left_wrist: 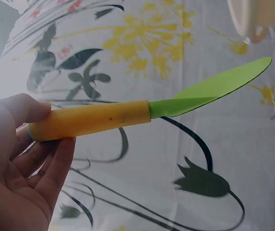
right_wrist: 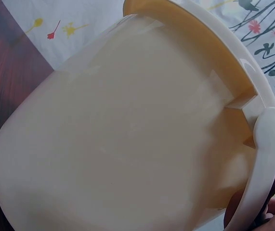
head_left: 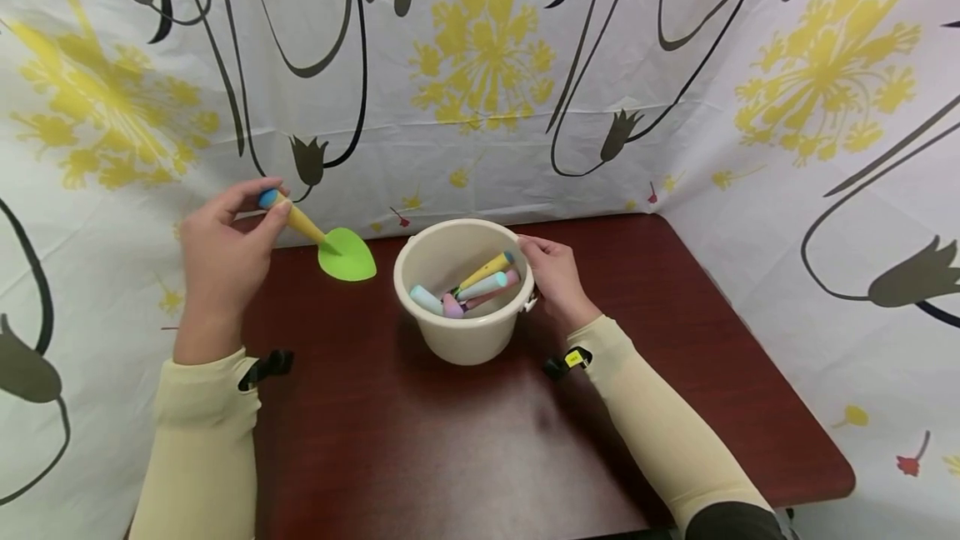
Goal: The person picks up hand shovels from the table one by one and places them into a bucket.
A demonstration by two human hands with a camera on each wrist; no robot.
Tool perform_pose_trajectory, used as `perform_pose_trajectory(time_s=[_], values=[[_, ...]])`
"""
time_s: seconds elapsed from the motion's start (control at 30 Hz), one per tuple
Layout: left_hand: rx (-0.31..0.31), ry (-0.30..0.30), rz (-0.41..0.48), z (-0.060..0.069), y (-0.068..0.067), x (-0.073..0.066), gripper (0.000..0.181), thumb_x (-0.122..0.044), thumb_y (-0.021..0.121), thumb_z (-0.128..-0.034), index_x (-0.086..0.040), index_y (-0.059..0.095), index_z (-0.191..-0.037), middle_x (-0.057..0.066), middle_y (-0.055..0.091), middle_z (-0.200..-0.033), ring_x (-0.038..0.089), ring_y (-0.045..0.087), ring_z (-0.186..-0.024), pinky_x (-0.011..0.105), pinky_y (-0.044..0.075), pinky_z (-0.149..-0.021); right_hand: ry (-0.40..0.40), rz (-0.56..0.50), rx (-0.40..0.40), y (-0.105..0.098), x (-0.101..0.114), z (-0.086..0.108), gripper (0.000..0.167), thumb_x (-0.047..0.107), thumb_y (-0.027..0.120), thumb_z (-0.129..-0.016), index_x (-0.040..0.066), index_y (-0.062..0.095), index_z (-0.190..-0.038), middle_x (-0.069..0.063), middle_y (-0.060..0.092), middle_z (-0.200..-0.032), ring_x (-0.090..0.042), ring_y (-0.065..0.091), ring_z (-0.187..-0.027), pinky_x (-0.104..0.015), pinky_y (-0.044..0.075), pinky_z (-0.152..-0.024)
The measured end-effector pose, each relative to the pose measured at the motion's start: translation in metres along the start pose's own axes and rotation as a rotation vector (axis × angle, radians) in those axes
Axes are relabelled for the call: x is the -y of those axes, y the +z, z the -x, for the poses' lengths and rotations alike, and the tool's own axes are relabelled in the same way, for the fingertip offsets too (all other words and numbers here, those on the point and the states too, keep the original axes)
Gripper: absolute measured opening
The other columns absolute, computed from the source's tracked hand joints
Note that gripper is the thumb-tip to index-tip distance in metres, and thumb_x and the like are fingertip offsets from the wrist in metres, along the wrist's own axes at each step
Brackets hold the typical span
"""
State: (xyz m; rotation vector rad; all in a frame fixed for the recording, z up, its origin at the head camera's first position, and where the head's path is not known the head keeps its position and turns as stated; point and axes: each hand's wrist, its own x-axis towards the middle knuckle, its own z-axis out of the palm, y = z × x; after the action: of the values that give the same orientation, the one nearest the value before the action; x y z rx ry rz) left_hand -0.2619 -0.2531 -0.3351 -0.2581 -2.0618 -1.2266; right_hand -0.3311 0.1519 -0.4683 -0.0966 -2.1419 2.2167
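In the head view my left hand [head_left: 228, 252] pinches a toy trowel [head_left: 347, 255] by the end of its yellow handle, held up to the left of the bucket. Its bright green blade points right, toward the bucket. The left wrist view shows the thumb and fingers of the left hand [left_wrist: 24, 159] on the handle. A cream bucket [head_left: 468, 344] stands upright on the table, with several colored handles [head_left: 487, 272] inside; their lower ends are hidden. My right hand [head_left: 557, 280] grips the bucket's right rim. In the right wrist view, the bucket wall [right_wrist: 103, 125] covers most of that hand.
Dark red-brown table [head_left: 360, 423] lies under the bucket, its right edge running down to a rounded corner. A white curtain [head_left: 465, 165] with yellow and dark flower prints stands behind and on both sides. The bucket's handle [right_wrist: 267, 144] hangs at its right side.
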Motion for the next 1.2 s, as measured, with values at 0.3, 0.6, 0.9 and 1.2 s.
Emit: perform_pose_trajectory(time_s=[0.3, 0.6, 0.9, 1.2], values=[[0.059, 0.113, 0.121, -0.014, 0.019, -0.026, 0.026, -0.003, 0.081, -0.0991, -0.005, 0.083, -0.125, 0.006, 0.081, -0.115, 0.013, 0.072, -0.101, 0.017, 0.059, -0.088, -0.006, 0.009, -0.002, 0.000, 0.001, 0.000, 0.037, 0.034, 0.068, -0.112, 0.011, 0.079, -0.138, -0.015, 0.076, -0.134, -0.021, 0.078, -0.105, -0.029, 0.065, -0.071], [0.149, 0.221, 0.113, -0.022, 0.042, -0.044, 0.026, -0.003, 0.081, -0.0995, -0.005, 0.083, -0.125, 0.010, 0.081, -0.117, 0.008, 0.072, -0.101, 0.017, 0.059, -0.088, -0.019, 0.006, 0.004, -0.001, -0.002, -0.001, 0.035, 0.034, 0.068, -0.111, 0.012, 0.080, -0.136, -0.016, 0.078, -0.129, -0.015, 0.078, -0.087, -0.026, 0.062, -0.062], [0.281, 0.257, 0.070, -0.025, 0.074, -0.044, 0.024, -0.009, 0.081, -0.1024, -0.006, 0.082, -0.127, 0.006, 0.080, -0.119, 0.019, 0.075, -0.111, 0.021, 0.060, -0.093, -0.019, 0.002, 0.004, -0.001, -0.002, 0.000, 0.036, 0.034, 0.069, -0.111, 0.011, 0.080, -0.136, -0.019, 0.078, -0.128, -0.015, 0.078, -0.083, -0.026, 0.061, -0.060], [0.410, 0.299, 0.057, -0.020, 0.110, -0.029, 0.024, -0.005, 0.082, -0.1007, -0.003, 0.081, -0.125, 0.010, 0.079, -0.118, 0.021, 0.076, -0.107, 0.037, 0.065, -0.091, -0.023, -0.002, -0.007, -0.001, -0.001, -0.001, 0.035, 0.032, 0.068, -0.112, 0.010, 0.080, -0.135, -0.015, 0.078, -0.129, -0.018, 0.078, -0.100, -0.029, 0.064, -0.067]])
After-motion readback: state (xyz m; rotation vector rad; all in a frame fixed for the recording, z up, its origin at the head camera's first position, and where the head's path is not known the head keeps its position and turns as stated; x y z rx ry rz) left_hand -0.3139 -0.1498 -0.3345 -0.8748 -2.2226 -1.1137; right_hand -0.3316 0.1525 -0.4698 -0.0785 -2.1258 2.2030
